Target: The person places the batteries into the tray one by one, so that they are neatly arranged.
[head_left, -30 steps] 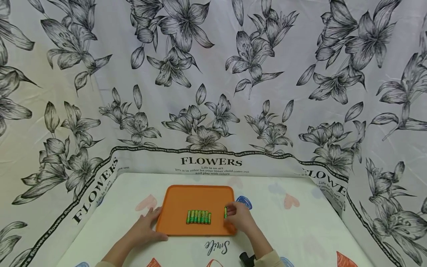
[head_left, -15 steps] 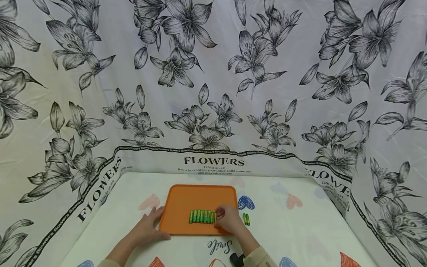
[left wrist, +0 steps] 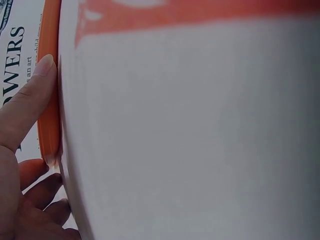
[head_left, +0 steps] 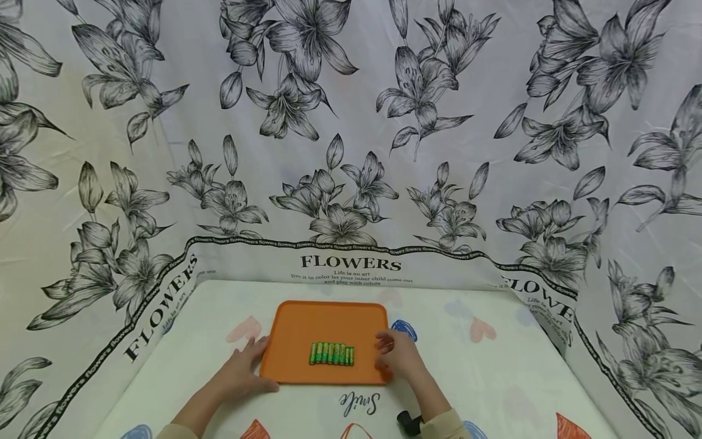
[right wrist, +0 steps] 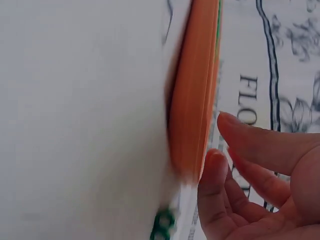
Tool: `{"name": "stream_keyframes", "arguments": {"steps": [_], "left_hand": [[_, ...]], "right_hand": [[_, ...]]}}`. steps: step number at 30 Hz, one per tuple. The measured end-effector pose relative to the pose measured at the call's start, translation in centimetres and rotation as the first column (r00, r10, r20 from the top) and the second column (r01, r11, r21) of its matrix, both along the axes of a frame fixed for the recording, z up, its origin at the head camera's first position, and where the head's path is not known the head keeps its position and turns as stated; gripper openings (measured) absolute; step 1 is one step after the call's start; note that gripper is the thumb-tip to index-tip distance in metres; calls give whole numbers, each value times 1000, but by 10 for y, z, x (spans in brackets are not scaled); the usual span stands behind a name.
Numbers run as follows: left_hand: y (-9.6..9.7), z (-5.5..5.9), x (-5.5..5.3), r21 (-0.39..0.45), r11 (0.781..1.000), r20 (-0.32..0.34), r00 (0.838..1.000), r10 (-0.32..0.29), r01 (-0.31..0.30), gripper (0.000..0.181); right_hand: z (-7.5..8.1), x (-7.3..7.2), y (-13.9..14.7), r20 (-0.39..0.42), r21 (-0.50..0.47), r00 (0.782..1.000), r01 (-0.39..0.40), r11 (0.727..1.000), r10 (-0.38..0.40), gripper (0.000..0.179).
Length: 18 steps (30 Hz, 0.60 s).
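Observation:
A row of several green-and-yellow batteries (head_left: pixel 331 353) lies side by side on the orange tray (head_left: pixel 329 323); the ones at its right end look shorter and thinner. My left hand (head_left: pixel 241 370) holds the tray's near left corner. Its thumb (left wrist: pixel 36 92) lies along the near wall, while the other fingers bend at the left side. Over the tray's right edge is my right hand (head_left: pixel 401 355), fingers loosely bent and holding nothing. In the right wrist view, thumb and fingertips stand apart beside the tray wall (right wrist: pixel 192 110).
Low in the right wrist view, more green batteries (right wrist: pixel 162 225) lie beside the tray, hidden behind my right hand in the head view. A printed cloth (head_left: pixel 493 372) covers the table, and a flower-patterned curtain (head_left: pixel 351 152) surrounds it. A black device (head_left: pixel 408 422) sits at my right wrist.
My right hand brought a thin battery to the row's right end, let go of it, and moved back right to the tray's edge. My left hand stayed at the corner.

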State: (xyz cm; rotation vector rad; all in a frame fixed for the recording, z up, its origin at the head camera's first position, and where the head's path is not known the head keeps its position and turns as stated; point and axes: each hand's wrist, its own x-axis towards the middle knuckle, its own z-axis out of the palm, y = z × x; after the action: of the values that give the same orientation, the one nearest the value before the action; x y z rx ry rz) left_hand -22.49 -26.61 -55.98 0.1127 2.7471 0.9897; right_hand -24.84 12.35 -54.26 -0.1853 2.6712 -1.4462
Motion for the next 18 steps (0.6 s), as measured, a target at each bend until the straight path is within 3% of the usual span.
{"name": "stream_keyframes", "arguments": {"steps": [8, 18], "left_hand": [[-1, 3, 0, 3, 1000, -4, 1000, -12, 12, 124], [-3, -3, -2, 5, 1000, -12, 1000, -6, 6, 125]], "right_hand": [[5, 1, 41, -6, 57, 996, 91, 994, -91, 52], [-3, 2, 60, 69, 158, 994, 73, 985, -85, 61]]}}
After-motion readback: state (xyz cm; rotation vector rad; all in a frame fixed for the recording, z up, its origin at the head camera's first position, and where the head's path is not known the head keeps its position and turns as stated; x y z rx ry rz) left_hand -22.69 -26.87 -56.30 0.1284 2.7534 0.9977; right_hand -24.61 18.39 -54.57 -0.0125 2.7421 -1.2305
